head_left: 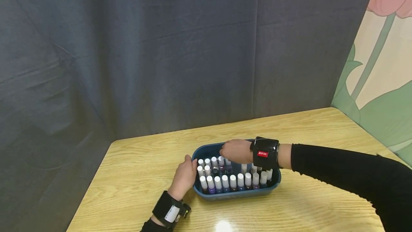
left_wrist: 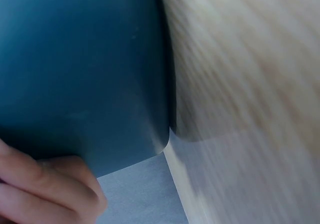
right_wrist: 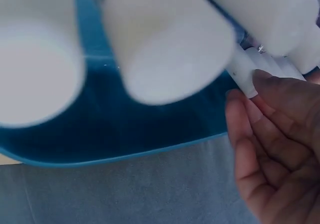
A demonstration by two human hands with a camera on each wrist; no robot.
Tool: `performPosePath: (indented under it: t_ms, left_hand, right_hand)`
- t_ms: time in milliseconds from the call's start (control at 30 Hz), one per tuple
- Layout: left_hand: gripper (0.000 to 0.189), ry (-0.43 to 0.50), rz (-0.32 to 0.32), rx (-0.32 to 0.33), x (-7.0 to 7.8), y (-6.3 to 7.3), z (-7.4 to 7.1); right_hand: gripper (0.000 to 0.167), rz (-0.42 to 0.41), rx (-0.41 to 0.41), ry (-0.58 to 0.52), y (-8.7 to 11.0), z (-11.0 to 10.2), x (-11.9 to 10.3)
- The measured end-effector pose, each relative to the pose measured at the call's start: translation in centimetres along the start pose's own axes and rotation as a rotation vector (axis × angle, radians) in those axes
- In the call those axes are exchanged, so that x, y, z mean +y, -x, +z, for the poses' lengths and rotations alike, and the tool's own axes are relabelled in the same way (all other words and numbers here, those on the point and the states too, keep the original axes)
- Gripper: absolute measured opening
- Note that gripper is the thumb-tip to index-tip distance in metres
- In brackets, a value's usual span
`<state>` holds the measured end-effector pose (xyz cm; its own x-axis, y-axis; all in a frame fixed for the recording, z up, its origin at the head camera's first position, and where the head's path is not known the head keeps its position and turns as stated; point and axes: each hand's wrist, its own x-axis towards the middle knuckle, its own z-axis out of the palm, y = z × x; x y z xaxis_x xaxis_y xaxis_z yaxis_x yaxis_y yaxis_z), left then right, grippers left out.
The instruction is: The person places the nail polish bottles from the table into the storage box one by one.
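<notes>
A dark blue oval tub (head_left: pixel 236 197) holds rows of small nail polish bottles (head_left: pixel 225 182) with white caps, standing upright. At its left end, my left hand (head_left: pixel 185 175) grips the wall, thumb up at the rim. In the left wrist view its fingers (left_wrist: pixel 55 184) lie curled against the outside of the tub wall (left_wrist: pixel 85 73). My right hand (head_left: pixel 236 150) reaches in over the back of the tub. Thumb and fingers pinch the white cap of a nail polish bottle (right_wrist: pixel 243 72) there, beside other caps. The lower part of that bottle is hidden.
The tub stands on a light wood table (head_left: pixel 141 174). Behind the table hangs a grey curtain (head_left: pixel 193 63), and a wall with a painted flower (head_left: pixel 379 56) rises at the right. Large white caps (right_wrist: pixel 170 48) stand close to the right wrist camera.
</notes>
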<state>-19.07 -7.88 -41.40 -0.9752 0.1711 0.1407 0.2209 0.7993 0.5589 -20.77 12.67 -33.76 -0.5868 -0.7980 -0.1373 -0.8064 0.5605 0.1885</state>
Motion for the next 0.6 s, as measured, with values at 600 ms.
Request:
performPosePath:
  t_ms: [600]
  left_hand:
    - [0.02, -0.014, 0.017, 0.021, -0.1, 0.0, 0.1]
  right_hand:
    - [0.017, 0.239, 0.302, -0.128, 5.0, -2.2, 1.1]
